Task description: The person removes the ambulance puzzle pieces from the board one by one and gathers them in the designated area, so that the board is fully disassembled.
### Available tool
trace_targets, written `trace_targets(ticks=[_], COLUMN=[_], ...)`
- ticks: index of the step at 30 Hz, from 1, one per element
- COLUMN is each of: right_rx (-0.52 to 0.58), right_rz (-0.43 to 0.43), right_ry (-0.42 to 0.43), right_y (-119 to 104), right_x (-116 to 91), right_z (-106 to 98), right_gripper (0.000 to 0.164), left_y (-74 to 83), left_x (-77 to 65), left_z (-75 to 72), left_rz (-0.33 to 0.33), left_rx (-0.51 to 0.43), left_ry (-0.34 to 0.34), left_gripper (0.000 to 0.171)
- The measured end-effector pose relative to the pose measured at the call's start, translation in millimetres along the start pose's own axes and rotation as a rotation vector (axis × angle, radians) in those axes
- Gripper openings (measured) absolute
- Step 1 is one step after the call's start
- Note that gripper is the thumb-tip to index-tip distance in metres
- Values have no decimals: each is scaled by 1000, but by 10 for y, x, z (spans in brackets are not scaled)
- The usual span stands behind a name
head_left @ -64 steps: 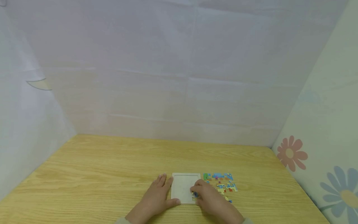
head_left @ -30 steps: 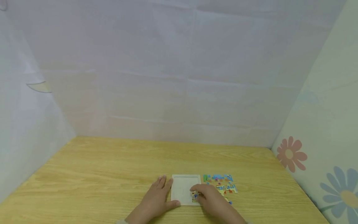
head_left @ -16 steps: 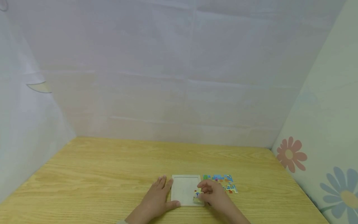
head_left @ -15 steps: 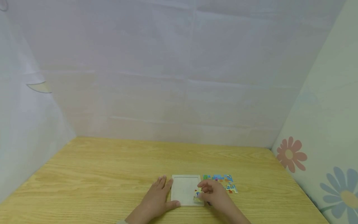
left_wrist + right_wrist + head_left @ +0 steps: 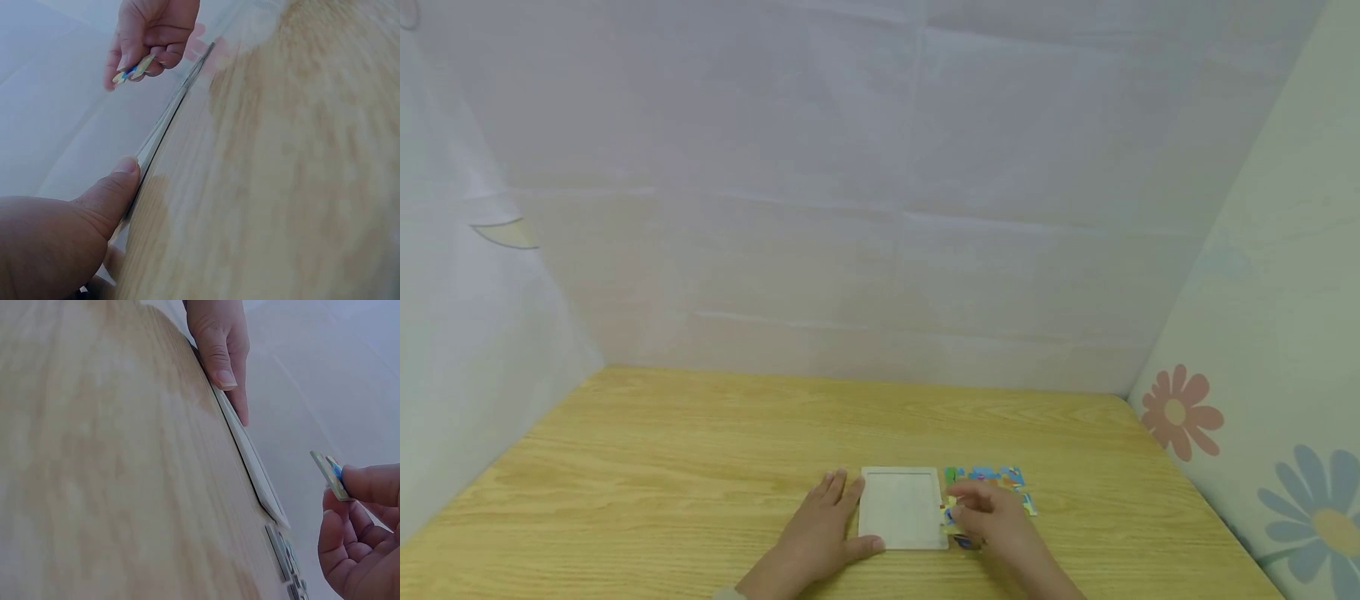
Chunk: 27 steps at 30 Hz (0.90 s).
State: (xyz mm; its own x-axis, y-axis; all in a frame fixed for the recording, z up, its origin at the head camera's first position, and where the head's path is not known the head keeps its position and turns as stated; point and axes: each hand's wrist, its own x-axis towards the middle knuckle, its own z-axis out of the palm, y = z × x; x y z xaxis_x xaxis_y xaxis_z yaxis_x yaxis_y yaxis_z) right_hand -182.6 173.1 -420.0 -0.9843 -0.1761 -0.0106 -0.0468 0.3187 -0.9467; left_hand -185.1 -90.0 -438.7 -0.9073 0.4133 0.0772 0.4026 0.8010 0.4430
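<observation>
My left hand lies with spread fingers along the left side of a pale square puzzle tray, its thumb on the near left corner. The tray's recess shows bare. My right hand pinches a jigsaw puzzle piece between thumb and fingers. In the right wrist view that piece is raised and tilted, off the table. From the head it overlaps the tray's right edge. Loose puzzle pieces lie to the right of the tray, partly hidden under my right hand.
A wood-grain table spreads around the tray. Pale cloth walls rise at its back and sides; the right one carries a red flower and a blue flower.
The right hand has lifted the puzzle piece out of the tray's near right corner and moved it rightward to the tray's edge. The left hand has stayed in place.
</observation>
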Motion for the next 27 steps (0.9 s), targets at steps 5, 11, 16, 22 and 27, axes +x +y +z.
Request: trace_targets(ticks=[5,11,16,22,27], right_rx=[58,54,56,32,4], right_rz=[29,108,166,210,214], right_ry=[-4,49,125,178,191], right_y=[20,102,137,213,252], right_x=[-51,-104,-145,-160,-188], right_z=[-95,-228,-309,-424,-515], right_gripper=[43,42,39,36,36], left_y=[-4,-7,0,-1,2], left_x=[-1,5,2,-1,-4], left_z=[-6,3,4,3,-2], left_rz=[8,2,0,2,3], left_rx=[4,7,0,4,9], left_ry=[-4,-4,-1,3,-1], left_gripper=[91,91,90,90,90])
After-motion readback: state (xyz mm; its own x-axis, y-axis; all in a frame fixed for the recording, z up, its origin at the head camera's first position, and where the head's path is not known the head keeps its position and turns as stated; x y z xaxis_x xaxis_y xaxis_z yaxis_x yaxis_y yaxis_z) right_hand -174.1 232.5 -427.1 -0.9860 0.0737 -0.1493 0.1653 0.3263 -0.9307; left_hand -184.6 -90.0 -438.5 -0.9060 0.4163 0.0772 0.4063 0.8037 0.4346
